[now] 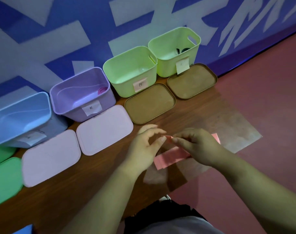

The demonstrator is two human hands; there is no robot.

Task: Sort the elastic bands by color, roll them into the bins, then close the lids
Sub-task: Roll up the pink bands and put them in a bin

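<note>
the left hand [146, 146] and the right hand [198, 147] are hovering close together over the wooden table [202, 112], sharing a pink elastic band [171, 157]. the right hand is pinching the band near its upper end with curled fingertips. the left hand is holding that same end between thumb and bent forefinger, with its other fingers curling loosely above. the rest of the band is running as a flat strip beneath and between the two hands, and another bit is showing past the right knuckles; whether it is touching the table i cannot tell. four open bins are standing in a row along the blue wall [42, 48]: a blue bin [20, 119], a purple bin [86, 105], a near green bin [125, 85] and a far green bin [167, 68], each wearing a paper label on its front. a pink roll [102, 90] is lying in the purple bin's right corner, and something dark in the far green bin is too small to make out. the lids are lying flat on the table in front of the bins: a first brown lid [149, 103] and a second brown lid [192, 81] before the green bins, a first pale pink lid [105, 129] and a second pale pink lid [51, 157] before the purple and blue ones, and a green lid [3, 181] at the left edge.
</note>
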